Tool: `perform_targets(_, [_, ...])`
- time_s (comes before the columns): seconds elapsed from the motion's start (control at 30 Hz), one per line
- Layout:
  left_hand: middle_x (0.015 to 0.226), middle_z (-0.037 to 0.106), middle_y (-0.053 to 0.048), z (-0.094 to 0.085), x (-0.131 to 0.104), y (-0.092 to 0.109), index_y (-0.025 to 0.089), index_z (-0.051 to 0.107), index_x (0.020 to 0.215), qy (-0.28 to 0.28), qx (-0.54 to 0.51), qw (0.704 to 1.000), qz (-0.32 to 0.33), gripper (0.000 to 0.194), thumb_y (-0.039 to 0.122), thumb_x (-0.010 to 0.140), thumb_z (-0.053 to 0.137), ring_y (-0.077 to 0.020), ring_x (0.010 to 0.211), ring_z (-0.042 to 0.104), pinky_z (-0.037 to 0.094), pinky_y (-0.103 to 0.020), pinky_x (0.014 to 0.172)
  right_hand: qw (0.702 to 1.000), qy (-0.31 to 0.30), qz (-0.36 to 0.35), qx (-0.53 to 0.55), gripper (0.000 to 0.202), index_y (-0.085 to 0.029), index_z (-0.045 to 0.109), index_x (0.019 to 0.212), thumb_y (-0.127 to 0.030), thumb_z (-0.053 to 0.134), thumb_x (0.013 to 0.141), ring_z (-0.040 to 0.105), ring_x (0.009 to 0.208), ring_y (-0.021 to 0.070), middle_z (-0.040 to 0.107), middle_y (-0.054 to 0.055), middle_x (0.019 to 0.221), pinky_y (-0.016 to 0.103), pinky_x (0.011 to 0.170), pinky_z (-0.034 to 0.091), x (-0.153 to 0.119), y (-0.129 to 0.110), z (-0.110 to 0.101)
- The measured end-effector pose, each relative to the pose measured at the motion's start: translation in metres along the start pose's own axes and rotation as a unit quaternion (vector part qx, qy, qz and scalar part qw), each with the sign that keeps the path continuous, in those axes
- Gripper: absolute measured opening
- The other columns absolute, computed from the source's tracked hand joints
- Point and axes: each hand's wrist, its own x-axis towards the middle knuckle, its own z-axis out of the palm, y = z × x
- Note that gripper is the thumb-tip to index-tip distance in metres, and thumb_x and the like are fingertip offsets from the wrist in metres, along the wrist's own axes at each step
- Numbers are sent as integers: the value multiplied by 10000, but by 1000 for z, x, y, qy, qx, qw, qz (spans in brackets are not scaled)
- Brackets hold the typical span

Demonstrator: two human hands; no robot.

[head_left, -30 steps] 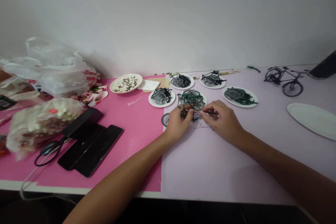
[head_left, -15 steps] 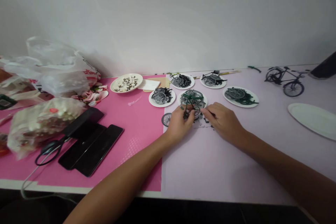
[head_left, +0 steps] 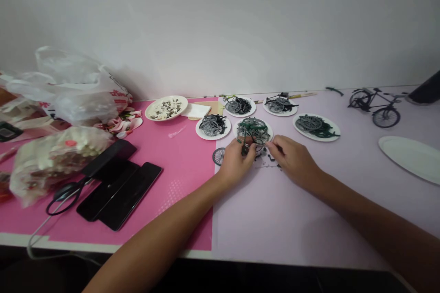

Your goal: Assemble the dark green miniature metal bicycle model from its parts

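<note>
My left hand [head_left: 237, 160] is closed on a small dark bicycle part, with a ring-shaped piece [head_left: 259, 145] at its fingertips. Just to the right, my right hand [head_left: 290, 153] has its thumb and fingers pressed together near that ring; whatever they pinch is too small to make out. Behind both hands sits a white plate [head_left: 235, 131] of green and grey bicycle parts. A loose grey wheel [head_left: 218, 156] lies left of my left hand, partly covered by it. Small dark pieces [head_left: 271, 159] lie on the lilac sheet between the hands.
More plates of parts, such as one at the right [head_left: 297, 131], stand along the back. A toy bicycle [head_left: 374, 104] and an oval white plate [head_left: 409, 158] are at the right. Phones [head_left: 130, 197], plastic bags [head_left: 82, 96] and a bowl [head_left: 149, 112] occupy the left.
My right hand's fingertips have drawn slightly away from the ring-shaped piece. My left hand keeps nearly the same pose, and the view has shifted a little.
</note>
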Motion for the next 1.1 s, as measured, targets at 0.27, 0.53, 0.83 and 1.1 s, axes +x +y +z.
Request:
perform_targets(0.27, [1078, 758, -103, -2, 0, -1, 175, 690, 1030, 2, -5, 1000, 15, 154, 243, 978, 561, -216, 912, 687, 529, -333, 858, 999, -10, 21, 44, 210, -248, 513, 949, -440, 482, 1026, 584, 658, 202, 656, 39, 834, 317, 605, 424, -4, -3, -1])
perform_targets(0.53, [993, 760, -88, 0, 0, -5, 180, 709, 1051, -4, 9, 1000, 12, 179, 258, 980, 564, -220, 903, 695, 533, -316, 821, 1000, -15, 6, 24, 318, -259, 422, 780, -448, 461, 1033, 503, 573, 186, 558, 4, 677, 307, 549, 375, -2, -2, -1])
perform_targets(0.83, [1015, 756, -96, -2, 0, -4, 177, 707, 1072, 5, 6, 1000, 12, 196, 264, 986, 553, -222, 909, 694, 533, -321, 836, 1000, -18, 13, 15, 247, -258, 479, 879, -460, 483, 1022, 563, 611, 202, 615, 14, 750, 314, 582, 407, -4, -2, -1])
perform_targets(1.1, [1008, 748, -101, -3, 1, -6, 177, 698, 1022, 7, -8, 999, 32, 208, 273, 1012, 514, -230, 937, 686, 518, -328, 839, 998, -35, -4, 44, 162, -248, 498, 1019, -409, 498, 1005, 650, 678, 223, 703, 62, 903, 328, 616, 474, -7, 3, 2])
